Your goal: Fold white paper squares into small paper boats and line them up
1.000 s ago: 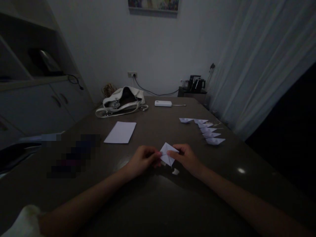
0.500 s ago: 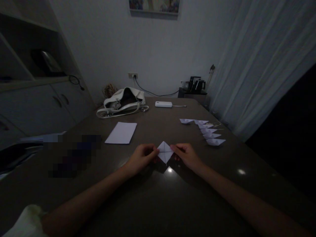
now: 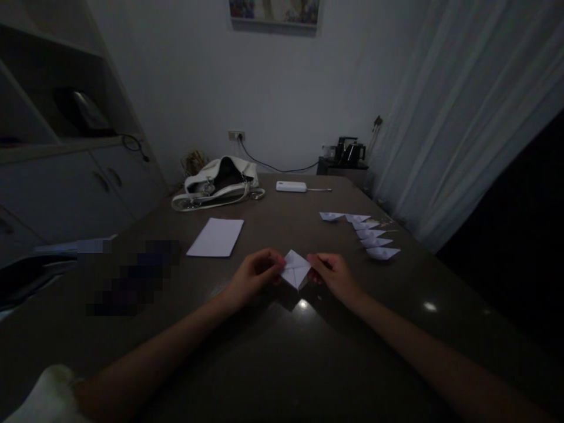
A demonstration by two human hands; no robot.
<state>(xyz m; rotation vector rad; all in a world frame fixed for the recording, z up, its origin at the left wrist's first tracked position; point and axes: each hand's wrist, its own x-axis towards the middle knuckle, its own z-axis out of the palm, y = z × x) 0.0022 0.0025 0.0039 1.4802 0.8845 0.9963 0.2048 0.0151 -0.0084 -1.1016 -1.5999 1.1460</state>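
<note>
A small white folded paper diamond (image 3: pixel 295 269) is held just above the dark table (image 3: pixel 282 352) at its middle. My left hand (image 3: pixel 254 276) pinches its left corner and my right hand (image 3: pixel 333 276) pinches its right corner. The paper shows crease lines crossing at its centre. Both forearms reach in from the near edge.
Several finished paper boats (image 3: pixel 370 235) lie in a row at the right. A white paper sheet (image 3: pixel 215 237) lies left of centre. Farther back are a white handbag (image 3: pixel 219 181) and a white power bank (image 3: pixel 291 186). A curtain (image 3: pixel 462 117) hangs at right, cabinets at left.
The folded paper has gone from a tilted, raised shape to a flatter diamond held by its side corners. Both hands have drawn slightly apart and shifted a little away from me.
</note>
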